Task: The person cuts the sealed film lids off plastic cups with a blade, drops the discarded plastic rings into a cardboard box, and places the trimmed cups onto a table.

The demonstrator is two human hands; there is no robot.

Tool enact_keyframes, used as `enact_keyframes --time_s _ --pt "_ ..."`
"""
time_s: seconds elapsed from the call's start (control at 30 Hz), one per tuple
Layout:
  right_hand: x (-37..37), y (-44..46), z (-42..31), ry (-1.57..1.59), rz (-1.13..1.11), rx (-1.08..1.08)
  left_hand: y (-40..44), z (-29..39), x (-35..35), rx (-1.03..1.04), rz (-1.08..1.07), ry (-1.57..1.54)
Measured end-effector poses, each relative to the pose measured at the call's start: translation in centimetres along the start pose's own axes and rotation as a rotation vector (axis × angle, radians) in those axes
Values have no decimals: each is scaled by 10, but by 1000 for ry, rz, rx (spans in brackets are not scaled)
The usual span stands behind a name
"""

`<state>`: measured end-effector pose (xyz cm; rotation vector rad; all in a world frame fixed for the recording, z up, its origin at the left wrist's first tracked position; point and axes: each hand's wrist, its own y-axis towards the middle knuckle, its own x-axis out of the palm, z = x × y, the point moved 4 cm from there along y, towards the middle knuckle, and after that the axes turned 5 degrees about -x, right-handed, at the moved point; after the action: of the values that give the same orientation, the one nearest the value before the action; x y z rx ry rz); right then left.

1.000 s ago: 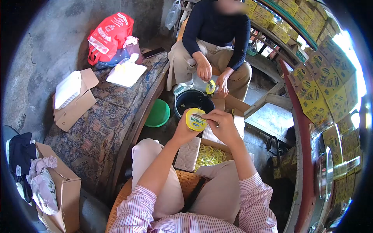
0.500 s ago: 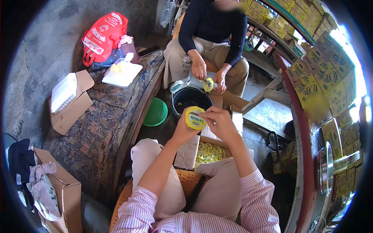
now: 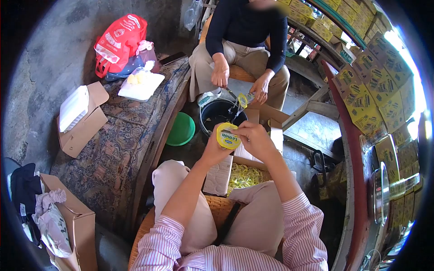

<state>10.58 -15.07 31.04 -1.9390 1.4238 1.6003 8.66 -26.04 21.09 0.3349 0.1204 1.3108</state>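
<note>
Lg. patterned couch fills L side, along a grey wall. Co-worker, dark top + beige trousers, sits opp. the wearer. Stacked yellow boxes rise on R, past a dark-red beam. Bottom L: cardboard box w/ cloth items over its edge. Red bag at far end of couch, white pack in front of it; smaller carton nearer, w/ white trays in it.

Floor btwn the 2 people: black bucket, green basin just beside it. Open box nr wearer's knees, yellow strips inside.

Wearer's L hand: fingers wrapped round side of a cup, lid yellow, marked "Lemon". R hand: thumb + fingertips together at lid's edge; can't tell if they're pinching anything. Cup is up in front of wearer, nr bucket's near edge in view.

Co-worker's L fingers grip a 2nd cup, clear w/ yellow rim, tilted over bucket; R fingers closed on a thin tool, type unclear.
</note>
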Motion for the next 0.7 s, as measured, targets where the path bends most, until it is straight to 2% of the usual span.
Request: enact_keyframes --time_s 0.27,0.7 --pt "3 3 4 -96 -65 -23 0 2 3 -14 10 86" --pt "-16 -1 13 -113 -104 -51 5 0 -7 -18 77 45"
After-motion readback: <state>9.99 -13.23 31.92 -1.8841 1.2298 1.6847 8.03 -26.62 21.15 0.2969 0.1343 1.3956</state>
